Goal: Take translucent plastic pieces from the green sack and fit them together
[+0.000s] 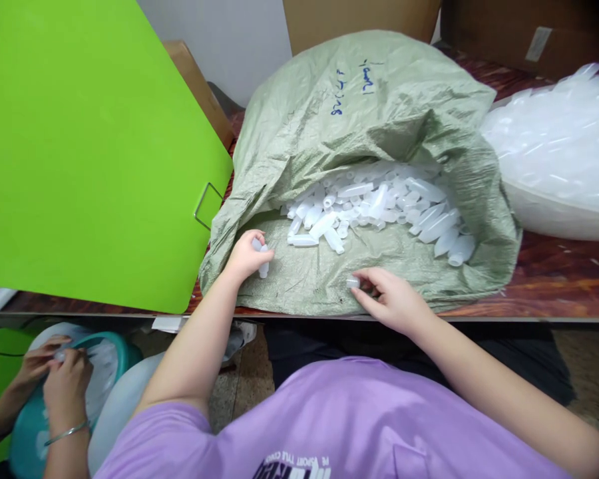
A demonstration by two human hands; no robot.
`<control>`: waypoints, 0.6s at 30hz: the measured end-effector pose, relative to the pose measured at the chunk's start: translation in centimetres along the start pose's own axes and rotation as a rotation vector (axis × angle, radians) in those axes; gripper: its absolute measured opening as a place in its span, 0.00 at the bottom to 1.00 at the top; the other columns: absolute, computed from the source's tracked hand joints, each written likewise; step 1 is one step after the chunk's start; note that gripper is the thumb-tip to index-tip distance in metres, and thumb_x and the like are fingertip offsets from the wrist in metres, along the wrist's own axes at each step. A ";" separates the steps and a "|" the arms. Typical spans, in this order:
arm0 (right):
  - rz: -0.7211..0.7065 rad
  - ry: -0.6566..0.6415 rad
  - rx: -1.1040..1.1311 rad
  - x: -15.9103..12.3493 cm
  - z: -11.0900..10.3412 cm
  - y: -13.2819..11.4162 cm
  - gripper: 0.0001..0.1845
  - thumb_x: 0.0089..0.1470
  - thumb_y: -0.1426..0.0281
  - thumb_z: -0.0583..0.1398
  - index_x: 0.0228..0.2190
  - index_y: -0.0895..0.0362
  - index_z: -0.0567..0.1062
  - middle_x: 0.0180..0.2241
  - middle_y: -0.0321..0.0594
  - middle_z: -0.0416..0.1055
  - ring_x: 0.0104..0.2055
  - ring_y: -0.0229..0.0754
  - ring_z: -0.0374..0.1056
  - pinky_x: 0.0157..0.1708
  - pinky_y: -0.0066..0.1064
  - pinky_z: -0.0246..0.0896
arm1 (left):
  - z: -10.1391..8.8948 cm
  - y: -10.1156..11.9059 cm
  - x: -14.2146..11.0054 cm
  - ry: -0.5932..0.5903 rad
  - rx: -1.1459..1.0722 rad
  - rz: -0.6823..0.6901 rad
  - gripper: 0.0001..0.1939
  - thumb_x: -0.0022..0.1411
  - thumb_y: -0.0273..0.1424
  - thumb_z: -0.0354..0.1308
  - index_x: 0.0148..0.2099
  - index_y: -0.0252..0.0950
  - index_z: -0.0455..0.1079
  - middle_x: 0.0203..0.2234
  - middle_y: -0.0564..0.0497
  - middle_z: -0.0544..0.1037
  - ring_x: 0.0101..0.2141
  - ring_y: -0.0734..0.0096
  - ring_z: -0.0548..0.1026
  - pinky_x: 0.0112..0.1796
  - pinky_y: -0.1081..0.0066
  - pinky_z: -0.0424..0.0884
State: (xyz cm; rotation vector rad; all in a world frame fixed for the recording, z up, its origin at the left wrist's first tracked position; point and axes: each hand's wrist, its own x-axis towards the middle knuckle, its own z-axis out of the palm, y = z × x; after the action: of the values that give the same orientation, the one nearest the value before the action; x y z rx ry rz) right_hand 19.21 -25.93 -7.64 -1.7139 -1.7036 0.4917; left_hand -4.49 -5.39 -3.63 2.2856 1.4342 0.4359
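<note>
A large green woven sack (364, 106) lies on its side across a wood-patterned desk (569, 279), its mouth open toward the camera wearer and blue handwriting on its upper face. Inside it, a heap of translucent white plastic bottles (364, 199) spills onto the lower lip. At the left end of the sack's mouth, the left hand (252, 256) keeps a narrow grip on small white pieces (263, 261). Farther right, over the front edge of the sack, the right hand (379, 293) pinches a single small white piece (353, 283) in a narrow grip between thumb and fingers. To the right of the sack, a bulging clear bag (559, 159) is full of similar white pieces. Left of the sack stands a bright green panel (90, 153); below that, a co-worker's hands (62, 366) hold a small piece over a teal tub (27, 432) containing white items. Cardboard boxes (359, 23) stand behind the sack.
</note>
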 end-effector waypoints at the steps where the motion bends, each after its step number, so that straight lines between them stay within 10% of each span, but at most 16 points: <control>1: -0.010 -0.009 0.006 0.1 0.1 -0.3 0.12 0.53 0.65 0.55 0.39 0.57 0.70 0.33 0.42 0.71 0.34 0.42 0.69 0.31 0.32 0.64 | 0.2 -0.2 -0.3 0.023 -0.014 0.021 0.09 0.45 0.34 0.56 0.30 0.37 0.62 0.46 0.49 0.69 0.43 0.67 0.70 0.45 0.69 0.65; 18: -0.025 -0.014 0.056 0.4 0.9 -0.1 0.12 0.54 0.65 0.54 0.40 0.56 0.70 0.33 0.42 0.71 0.35 0.42 0.68 0.35 0.34 0.64 | 0.5 0.8 -2.9 -0.116 0.299 0.065 0.14 0.47 0.37 0.57 0.37 0.38 0.71 0.53 0.45 0.62 0.47 0.53 0.68 0.50 0.61 0.63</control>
State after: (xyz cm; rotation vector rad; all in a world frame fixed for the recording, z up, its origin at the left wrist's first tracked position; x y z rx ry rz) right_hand 18.55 -25.36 -8.18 -1.6511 -1.7035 0.5358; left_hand -4.85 -8.39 -3.76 2.5485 1.4524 0.1092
